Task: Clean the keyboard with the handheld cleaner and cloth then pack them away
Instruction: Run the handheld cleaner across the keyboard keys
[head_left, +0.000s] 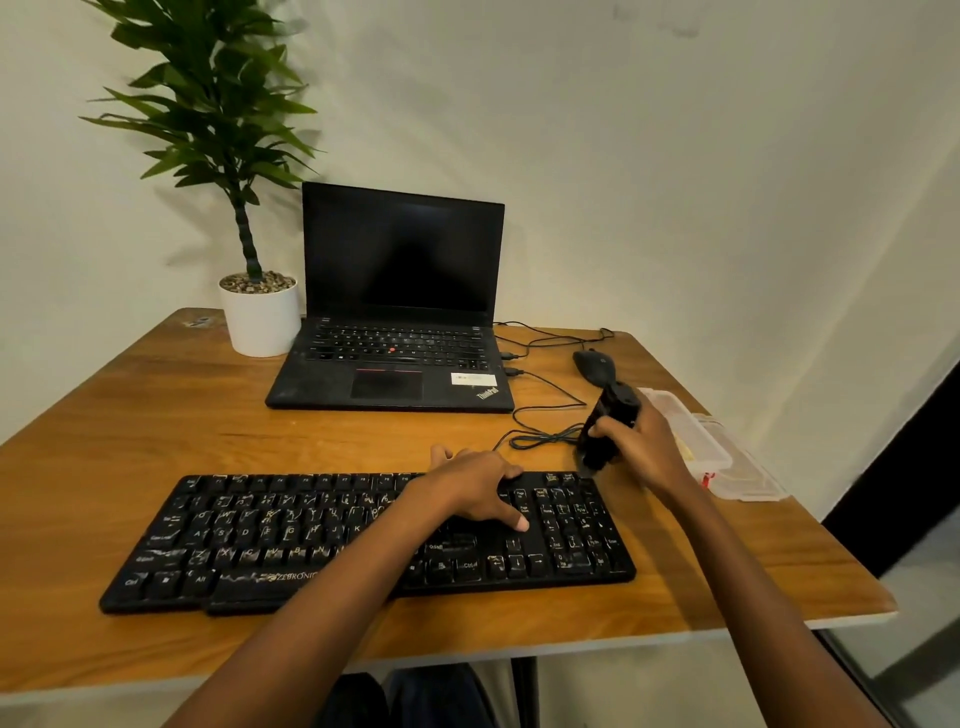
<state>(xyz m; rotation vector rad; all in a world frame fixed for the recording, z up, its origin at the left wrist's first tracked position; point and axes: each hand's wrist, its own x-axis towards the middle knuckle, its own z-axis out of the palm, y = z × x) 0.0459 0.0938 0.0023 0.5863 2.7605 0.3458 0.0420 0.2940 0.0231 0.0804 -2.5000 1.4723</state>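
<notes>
On wooden surface, near edge: black keyboard, lying flat, long side left to right. Left hand spread flat, palm down, over right-centre keys. Above far right corner of keyboard: right hand, grip wrapped round black handheld cleaner, tilted, lower end just over corner. Right of cleaner: clear plastic box. Far side: open laptop, mouse, potted plant.

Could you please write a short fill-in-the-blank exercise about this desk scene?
1. The left hand rests flat on the ____.
2. The right hand grips the black ____ above the keyboard's right end.
3. The laptop screen is ____.
4. The plant stands in a ____ pot.

Answers: keyboard; handheld cleaner; dark; white
</notes>
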